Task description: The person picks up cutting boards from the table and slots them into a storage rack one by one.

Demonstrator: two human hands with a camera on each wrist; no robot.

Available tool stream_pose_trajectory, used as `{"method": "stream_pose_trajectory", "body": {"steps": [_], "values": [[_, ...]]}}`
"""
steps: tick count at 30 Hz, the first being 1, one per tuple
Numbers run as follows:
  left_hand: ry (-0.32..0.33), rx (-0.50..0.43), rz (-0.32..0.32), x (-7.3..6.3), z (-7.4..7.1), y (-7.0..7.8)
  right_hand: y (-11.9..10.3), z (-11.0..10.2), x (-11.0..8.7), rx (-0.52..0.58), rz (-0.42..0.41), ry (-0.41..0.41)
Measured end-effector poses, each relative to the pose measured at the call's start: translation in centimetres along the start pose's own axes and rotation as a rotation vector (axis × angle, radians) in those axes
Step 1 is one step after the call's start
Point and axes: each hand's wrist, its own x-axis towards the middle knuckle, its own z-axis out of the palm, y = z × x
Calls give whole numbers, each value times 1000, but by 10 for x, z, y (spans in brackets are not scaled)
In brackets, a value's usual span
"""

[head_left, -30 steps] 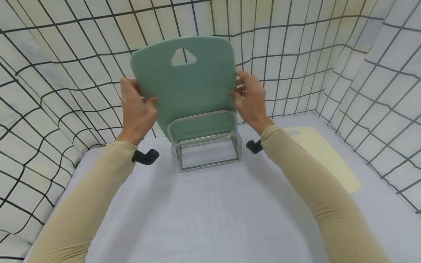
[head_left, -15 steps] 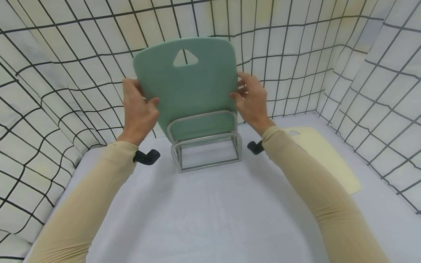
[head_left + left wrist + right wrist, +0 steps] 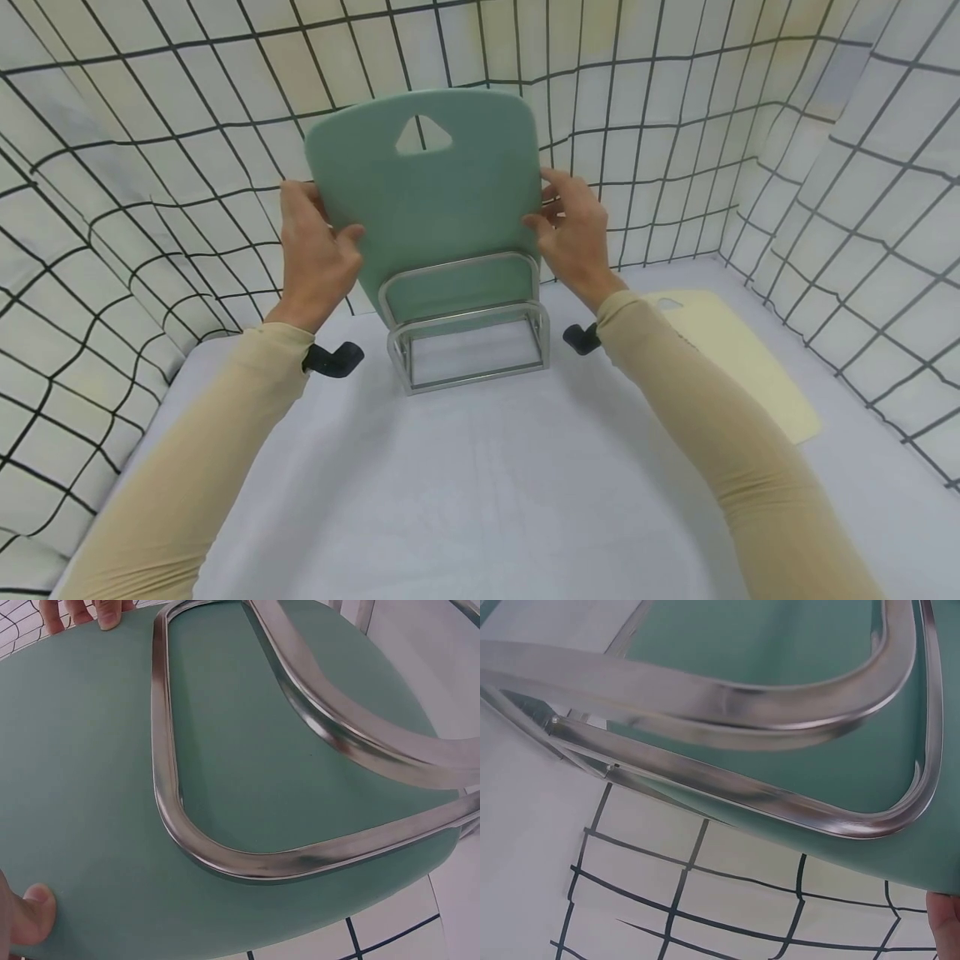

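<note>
A green cutting board (image 3: pixel 435 192) with a triangular handle hole stands tilted behind the upper bars of a metal rack (image 3: pixel 468 379). My left hand (image 3: pixel 315 258) grips the board's left edge, its thumb on the near face and the other fingers behind. On the opposite edge, my right hand (image 3: pixel 573 225) pinches the board between thumb and fingers. From the left wrist view, the rack's curved bars (image 3: pixel 214 851) pass in front of the board. The right wrist view shows the board (image 3: pixel 817 780) behind those bars, with one fingertip at its edge.
A pale yellow cutting board (image 3: pixel 738 358) lies flat on the white-covered table (image 3: pixel 487 500), partly hidden by the right sleeve. White cloth with a black grid (image 3: pixel 652 142) walls the table at the back and sides. A black wrist mount (image 3: pixel 333 360) juts from the left sleeve.
The green board and both hands have shifted slightly to the right and down. Both hands keep hold of the board; the rack and yellow board stay in place.
</note>
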Motion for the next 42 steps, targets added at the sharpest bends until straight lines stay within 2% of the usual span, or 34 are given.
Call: {"method": "stream_pose_trajectory", "body": {"steps": [20,42], "values": [[-29,0,-13,0,2,2,3,-1,-2,-5,29,-14],[-44,3,-6,0,6,-2,6,-2,-4,-4,3,-9]]}}
